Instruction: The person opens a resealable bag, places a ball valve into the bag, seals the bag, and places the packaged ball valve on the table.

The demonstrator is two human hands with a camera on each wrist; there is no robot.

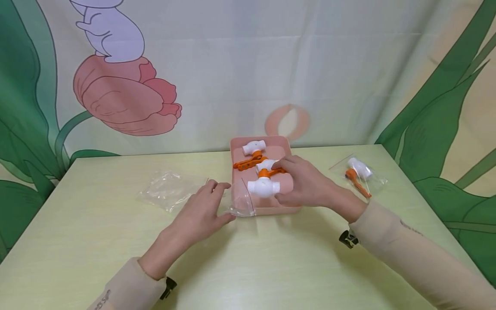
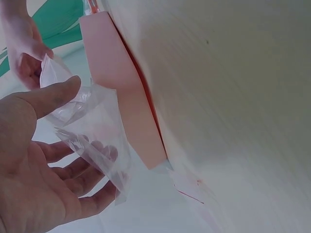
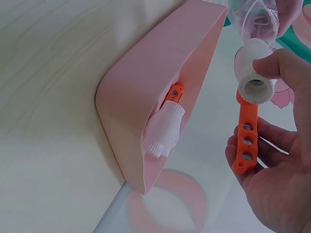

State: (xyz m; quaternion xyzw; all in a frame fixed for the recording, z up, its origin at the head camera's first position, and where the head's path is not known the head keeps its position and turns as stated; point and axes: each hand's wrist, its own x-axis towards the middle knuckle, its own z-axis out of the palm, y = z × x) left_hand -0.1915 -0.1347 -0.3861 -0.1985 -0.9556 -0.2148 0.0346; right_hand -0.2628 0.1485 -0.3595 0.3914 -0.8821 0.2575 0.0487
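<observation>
Valve (image 1: 264, 187): white plastic, ribbed ends, orange handle with holes, up over the pink tray (image 1: 278, 210)
Bag (image 2: 102, 109): clear, crinkly, edges kinda hard to make out
Tray valve (image 1: 265, 165): another white one, partly hidden
Right hand (image 1: 308, 183): grip's holding the valve, thumb on its white body
Left hand (image 1: 201, 211): grip's wide, thumb and fingers spread by the bag

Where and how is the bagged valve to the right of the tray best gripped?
Probably by its white body, pinched through the clear bag from above: that part is thick and rounded, while the orange handle is slimmer and sticks out to one side.
</observation>
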